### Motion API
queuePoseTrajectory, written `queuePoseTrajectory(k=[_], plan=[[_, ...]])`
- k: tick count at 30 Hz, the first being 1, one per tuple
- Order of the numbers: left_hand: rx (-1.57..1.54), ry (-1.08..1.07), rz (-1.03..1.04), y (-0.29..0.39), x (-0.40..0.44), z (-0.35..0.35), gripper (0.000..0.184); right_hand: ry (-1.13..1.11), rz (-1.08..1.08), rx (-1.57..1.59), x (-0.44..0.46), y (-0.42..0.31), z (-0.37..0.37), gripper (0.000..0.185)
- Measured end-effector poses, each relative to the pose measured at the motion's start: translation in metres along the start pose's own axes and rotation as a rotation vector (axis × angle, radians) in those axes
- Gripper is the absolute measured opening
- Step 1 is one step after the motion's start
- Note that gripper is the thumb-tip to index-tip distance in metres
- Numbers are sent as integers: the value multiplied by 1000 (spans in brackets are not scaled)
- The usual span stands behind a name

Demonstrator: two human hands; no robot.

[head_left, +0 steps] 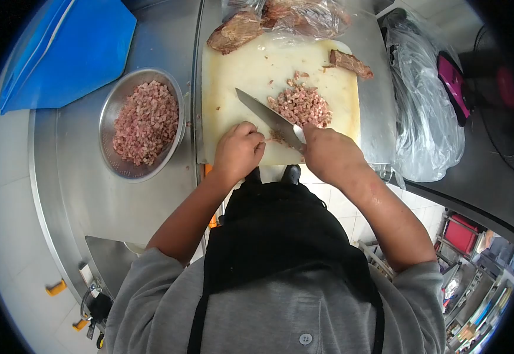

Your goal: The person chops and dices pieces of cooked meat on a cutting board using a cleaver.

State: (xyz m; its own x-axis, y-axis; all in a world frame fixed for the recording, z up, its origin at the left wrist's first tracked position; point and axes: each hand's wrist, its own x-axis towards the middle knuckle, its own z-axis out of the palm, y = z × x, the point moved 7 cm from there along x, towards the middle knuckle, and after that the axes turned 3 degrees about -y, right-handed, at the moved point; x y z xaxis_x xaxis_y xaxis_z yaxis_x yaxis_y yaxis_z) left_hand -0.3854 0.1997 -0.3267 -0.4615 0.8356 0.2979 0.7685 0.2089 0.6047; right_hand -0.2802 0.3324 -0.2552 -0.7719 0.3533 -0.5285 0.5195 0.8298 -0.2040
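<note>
My right hand (332,152) grips the handle of a wide kitchen knife (267,116), its blade angled up and left across the white cutting board (227,76). Beside the blade, my left hand (240,148) rests at the board's lower left with its fingers curled together; whatever they may hold is hidden. Some small meat scraps (277,137) lie between my left fingertips and the blade. Just beyond the knife sits a pile of diced meat (304,106). A browned strip of meat (351,63) lies at the board's upper right, and a larger chunk (235,32) at its upper left.
On the steel counter to the left stands a metal colander (181,112) full of diced meat (146,123). A blue folded sheet or bag (86,53) is behind it. More meat in clear plastic (313,17) lies past the board. Clear plastic bags (425,118) lie at the right.
</note>
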Motion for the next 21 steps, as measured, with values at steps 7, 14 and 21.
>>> queuePoseTrajectory(k=[7,14,21], plan=[[3,-107,-17,-3,-4,13,8,-3,157,94,-11,-4,48,20],[-29,-67,0,-1,-8,14,9,27,41,12,-10,-10,10,25],[-46,-89,-5,-2,-8,15,6,-3,128,49,-7,-3,38,22]])
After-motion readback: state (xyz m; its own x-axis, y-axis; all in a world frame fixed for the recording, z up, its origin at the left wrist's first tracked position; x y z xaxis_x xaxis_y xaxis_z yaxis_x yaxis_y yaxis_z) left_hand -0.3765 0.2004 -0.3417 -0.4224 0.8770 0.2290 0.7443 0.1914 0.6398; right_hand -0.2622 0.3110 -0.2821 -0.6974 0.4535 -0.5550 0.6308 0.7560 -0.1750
